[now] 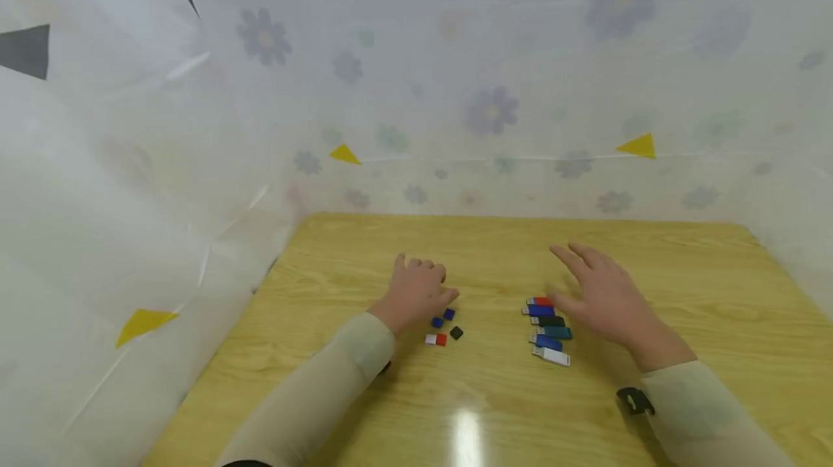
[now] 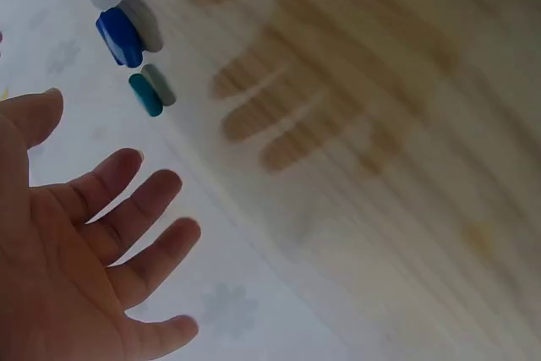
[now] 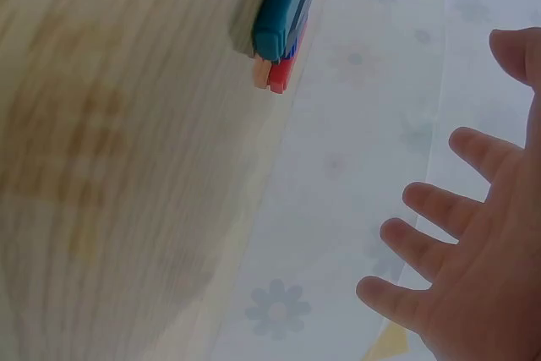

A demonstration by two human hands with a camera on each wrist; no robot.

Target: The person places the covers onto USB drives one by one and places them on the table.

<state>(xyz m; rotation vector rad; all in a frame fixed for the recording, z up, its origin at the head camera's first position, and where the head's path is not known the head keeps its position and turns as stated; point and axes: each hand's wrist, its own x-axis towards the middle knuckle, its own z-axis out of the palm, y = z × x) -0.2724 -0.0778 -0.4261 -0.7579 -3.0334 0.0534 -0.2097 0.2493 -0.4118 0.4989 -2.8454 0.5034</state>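
In the head view my left hand (image 1: 415, 293) is held above the table, just beyond several small caps. Among these are a dark blue cap (image 1: 450, 314), another blue cap (image 1: 437, 322), a black cap (image 1: 456, 332), a white cap (image 1: 431, 340) and a red cap (image 1: 441, 340). The left wrist view also shows a teal cap (image 2: 146, 95). To the right lies a column of uncapped USB sticks: red (image 1: 541, 301), dark blue (image 1: 538, 311), black (image 1: 550, 321), teal (image 1: 556, 333), blue (image 1: 548, 344) and white (image 1: 553, 357). Beside them hovers my right hand (image 1: 601, 301), fingers spread, holding nothing.
The wood-grain table (image 1: 494, 402) carries the caps and sticks. A pale flowered sheet (image 1: 416, 91) hangs behind it and along the sides. Dark straps show at both wrists, including a black buckle (image 1: 634, 400) at the right sleeve.
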